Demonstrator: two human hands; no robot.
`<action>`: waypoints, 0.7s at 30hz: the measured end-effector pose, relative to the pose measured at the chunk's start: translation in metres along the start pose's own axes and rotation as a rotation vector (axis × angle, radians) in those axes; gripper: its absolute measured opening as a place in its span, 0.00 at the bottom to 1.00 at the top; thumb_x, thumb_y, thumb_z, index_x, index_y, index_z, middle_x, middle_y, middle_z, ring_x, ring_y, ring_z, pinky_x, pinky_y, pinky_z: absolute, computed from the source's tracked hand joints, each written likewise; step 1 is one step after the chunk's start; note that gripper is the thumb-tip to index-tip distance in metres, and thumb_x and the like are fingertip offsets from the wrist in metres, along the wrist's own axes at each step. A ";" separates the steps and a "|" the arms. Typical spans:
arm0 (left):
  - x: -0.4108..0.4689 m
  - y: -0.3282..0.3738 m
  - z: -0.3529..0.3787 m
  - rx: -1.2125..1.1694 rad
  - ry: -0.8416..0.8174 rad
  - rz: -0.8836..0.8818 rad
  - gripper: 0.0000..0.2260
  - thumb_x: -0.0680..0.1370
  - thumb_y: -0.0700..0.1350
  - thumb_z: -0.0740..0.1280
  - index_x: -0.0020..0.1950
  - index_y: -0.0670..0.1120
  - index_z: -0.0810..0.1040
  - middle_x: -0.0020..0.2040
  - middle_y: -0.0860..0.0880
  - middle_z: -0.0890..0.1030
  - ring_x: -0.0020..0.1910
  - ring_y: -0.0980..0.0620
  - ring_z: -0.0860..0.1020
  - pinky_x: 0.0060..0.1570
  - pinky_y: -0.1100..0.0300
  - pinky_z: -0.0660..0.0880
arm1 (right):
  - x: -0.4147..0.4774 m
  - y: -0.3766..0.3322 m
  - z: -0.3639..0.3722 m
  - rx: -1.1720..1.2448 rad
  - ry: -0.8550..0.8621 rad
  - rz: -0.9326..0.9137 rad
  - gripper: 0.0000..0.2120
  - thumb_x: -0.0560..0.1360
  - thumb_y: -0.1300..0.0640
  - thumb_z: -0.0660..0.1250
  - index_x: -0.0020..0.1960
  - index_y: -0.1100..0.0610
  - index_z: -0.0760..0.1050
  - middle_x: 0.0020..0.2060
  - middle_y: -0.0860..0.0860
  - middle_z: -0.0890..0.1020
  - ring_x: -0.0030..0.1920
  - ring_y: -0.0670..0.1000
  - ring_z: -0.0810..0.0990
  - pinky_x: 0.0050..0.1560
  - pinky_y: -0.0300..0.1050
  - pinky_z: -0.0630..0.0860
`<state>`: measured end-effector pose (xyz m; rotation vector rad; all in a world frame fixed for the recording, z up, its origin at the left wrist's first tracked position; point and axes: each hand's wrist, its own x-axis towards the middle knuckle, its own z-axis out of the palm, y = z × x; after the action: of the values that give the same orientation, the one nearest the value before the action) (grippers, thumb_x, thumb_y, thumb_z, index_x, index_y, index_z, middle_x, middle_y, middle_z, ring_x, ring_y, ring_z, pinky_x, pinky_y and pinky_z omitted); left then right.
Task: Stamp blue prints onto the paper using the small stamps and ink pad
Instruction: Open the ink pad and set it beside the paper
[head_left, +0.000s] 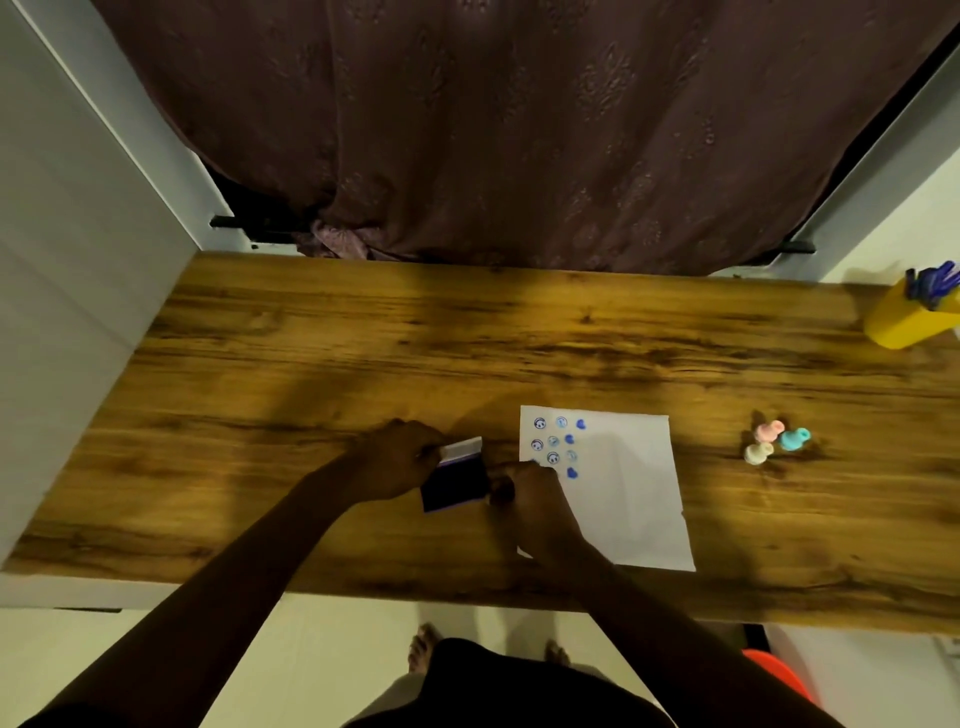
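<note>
Head view, fingers first. Your left hand (397, 460) has its fingers (427, 451) pinched on the far left corner of the ink pad (456, 480), at the pale raised lid edge, steadying it. Your right hand (535, 501) has its fingers (503, 488) curled tight at the pad's right edge; something small and dark seems to sit under them, perhaps a stamp, but the blur leaves that unsure.

Ink pad: flat, dark, open, lying on the table (311, 364) just left of the paper (628, 488). Judged light and stiff, likely to slide; hold it by the case rim and keep skin off the wet face.

Paper: white sheet on the table, your right wrist across its near left corner. Blue prints (558, 444) sit in rows in the far left corner; most of the sheet is bare. Thin and easily shifted, so pin it flat when you press.

Spare stamps (774, 441): pink, teal and cream, clustered on the table well to the right of the paper. Small, hard and light by the look; take each by the knob, between thumb and forefinger.

Yellow cup (906, 319): far right corner, holding blue pens.

Curtain (519, 130): hangs behind the table.
</note>
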<state>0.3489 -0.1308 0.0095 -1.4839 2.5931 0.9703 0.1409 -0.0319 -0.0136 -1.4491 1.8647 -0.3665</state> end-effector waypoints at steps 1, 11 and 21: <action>0.003 -0.001 -0.001 -0.013 -0.004 -0.011 0.15 0.86 0.45 0.62 0.69 0.44 0.80 0.65 0.44 0.83 0.62 0.44 0.80 0.51 0.61 0.69 | -0.001 0.001 0.001 -0.003 0.005 0.023 0.11 0.82 0.54 0.66 0.60 0.59 0.77 0.56 0.55 0.82 0.59 0.54 0.80 0.69 0.46 0.74; 0.024 -0.011 -0.006 -0.059 0.080 -0.063 0.14 0.85 0.47 0.63 0.67 0.44 0.81 0.64 0.44 0.84 0.61 0.46 0.80 0.51 0.61 0.71 | -0.002 0.002 0.005 -0.068 -0.028 -0.015 0.15 0.84 0.53 0.62 0.67 0.59 0.74 0.67 0.55 0.78 0.70 0.53 0.74 0.76 0.44 0.64; 0.034 -0.017 -0.001 -0.060 0.111 -0.074 0.14 0.83 0.44 0.67 0.68 0.43 0.81 0.65 0.43 0.82 0.62 0.45 0.80 0.54 0.59 0.73 | -0.004 0.001 0.006 -0.084 0.065 -0.020 0.11 0.83 0.52 0.65 0.62 0.56 0.78 0.61 0.52 0.82 0.65 0.51 0.78 0.71 0.41 0.68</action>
<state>0.3437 -0.1639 -0.0081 -1.6824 2.5828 0.9935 0.1444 -0.0265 -0.0166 -1.5289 1.9386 -0.3524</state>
